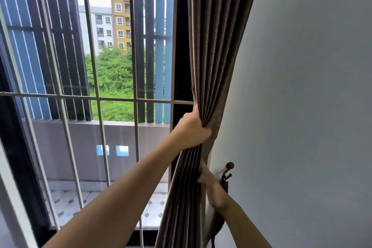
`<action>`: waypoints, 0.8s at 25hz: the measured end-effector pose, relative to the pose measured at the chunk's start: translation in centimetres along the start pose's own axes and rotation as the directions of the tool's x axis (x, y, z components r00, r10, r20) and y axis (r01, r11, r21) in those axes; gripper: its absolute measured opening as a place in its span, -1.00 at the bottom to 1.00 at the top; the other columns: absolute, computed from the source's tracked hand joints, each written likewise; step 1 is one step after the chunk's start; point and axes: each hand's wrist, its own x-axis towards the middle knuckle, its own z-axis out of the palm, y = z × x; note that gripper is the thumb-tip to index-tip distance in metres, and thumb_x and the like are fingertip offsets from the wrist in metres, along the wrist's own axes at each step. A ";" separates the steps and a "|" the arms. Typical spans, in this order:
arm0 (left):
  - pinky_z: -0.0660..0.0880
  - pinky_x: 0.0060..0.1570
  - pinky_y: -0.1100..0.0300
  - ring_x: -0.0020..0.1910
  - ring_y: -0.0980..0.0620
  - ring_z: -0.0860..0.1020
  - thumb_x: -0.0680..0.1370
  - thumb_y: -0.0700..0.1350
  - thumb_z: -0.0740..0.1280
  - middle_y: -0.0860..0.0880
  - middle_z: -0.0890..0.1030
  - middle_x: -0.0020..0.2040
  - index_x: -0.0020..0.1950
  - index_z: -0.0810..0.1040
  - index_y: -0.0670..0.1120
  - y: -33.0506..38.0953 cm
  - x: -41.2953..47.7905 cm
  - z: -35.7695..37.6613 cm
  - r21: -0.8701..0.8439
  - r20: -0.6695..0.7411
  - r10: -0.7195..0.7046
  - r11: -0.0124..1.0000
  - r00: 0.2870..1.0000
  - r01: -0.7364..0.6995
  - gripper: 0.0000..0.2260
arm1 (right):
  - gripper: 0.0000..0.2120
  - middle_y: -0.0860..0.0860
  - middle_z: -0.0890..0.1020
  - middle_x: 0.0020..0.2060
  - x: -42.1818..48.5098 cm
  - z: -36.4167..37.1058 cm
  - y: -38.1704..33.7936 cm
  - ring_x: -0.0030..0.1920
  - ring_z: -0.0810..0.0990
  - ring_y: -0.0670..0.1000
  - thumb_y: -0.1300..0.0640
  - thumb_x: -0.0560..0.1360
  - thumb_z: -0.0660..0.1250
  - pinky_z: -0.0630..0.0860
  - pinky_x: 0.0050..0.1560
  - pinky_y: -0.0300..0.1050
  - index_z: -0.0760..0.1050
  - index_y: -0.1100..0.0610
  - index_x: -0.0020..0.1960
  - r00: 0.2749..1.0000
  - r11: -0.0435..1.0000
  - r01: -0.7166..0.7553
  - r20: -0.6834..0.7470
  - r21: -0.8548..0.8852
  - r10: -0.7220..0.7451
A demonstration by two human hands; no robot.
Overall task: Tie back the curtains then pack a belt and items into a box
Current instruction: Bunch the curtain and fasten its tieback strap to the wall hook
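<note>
A brown pleated curtain (pixel 217 46) hangs bunched at the right edge of the window, against the wall. My left hand (pixel 193 129) grips the gathered folds at mid-height. Lower down, my right hand (pixel 211 187) reaches behind the curtain with its fingers on the fabric's back edge; its fingertips are hidden. A dark red tieback hook (pixel 228 173) with a round knob sticks out of the wall just right of my right hand. A dark strap (pixel 216 225) hangs below the hook, partly hidden by my right forearm.
The window (pixel 100 86) with its grey metal grille fills the left side, with a balcony and buildings beyond. A pale grey wall (pixel 302 106) takes up the right side.
</note>
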 end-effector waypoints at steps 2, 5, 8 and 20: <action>0.40 -0.39 0.37 -0.30 0.12 0.47 0.41 -0.31 0.22 0.04 0.48 -0.28 -0.04 0.44 -0.11 -0.3 -0.4 -0.5 -0.076 -0.022 -0.008 0.997 1.000 0.006 -0.82 | -0.58 -0.27 0.26 0.34 0.4 -0.3 -1.2 0.17 0.39 -0.49 0.16 0.63 -0.01 0.34 0.09 -0.57 0.06 0.00 0.47 0.985 0.947 -0.058 -0.135 0.316 0.105; 0.34 -0.44 0.27 -0.39 0.07 0.43 0.40 -0.43 0.15 0.01 0.44 -0.39 -0.30 0.41 -0.08 -0.9 -1.1 -1.0 -0.250 -0.104 -0.018 0.968 0.994 -0.008 -0.74 | -0.66 -0.32 0.39 0.15 2.7 -1.3 -3.9 0.00 0.45 -0.45 -0.07 0.64 -0.21 0.43 -0.09 -0.56 0.12 -0.15 0.37 0.932 0.837 -0.035 -0.285 0.546 0.225; 0.38 -0.46 0.36 -0.41 0.10 0.45 0.40 -0.49 0.11 0.01 0.47 -0.40 -0.33 0.44 -0.06 -1.3 -1.4 -1.5 -0.342 -0.166 -0.019 0.939 0.986 -0.039 -0.65 | -0.46 -0.17 0.46 0.29 6.0 -2.3 -5.2 0.29 0.43 -0.17 -0.25 0.56 -0.27 0.38 0.22 -0.32 0.20 -0.13 0.42 0.903 0.882 -0.090 -0.335 0.463 0.268; 0.39 -0.19 0.18 -0.12 -0.04 0.45 0.44 -0.35 0.14 -0.07 0.47 -0.15 -0.04 0.42 -0.22 -2.5 0.3 -2.1 -0.067 -0.066 0.040 0.997 0.997 -0.044 -0.85 | -0.58 -0.03 0.55 0.05 6.5 -5.3 -6.2 0.02 0.54 -0.08 -0.13 0.63 -0.17 0.40 0.14 -0.18 0.42 -0.02 0.16 0.907 0.864 -0.185 -0.258 0.469 0.334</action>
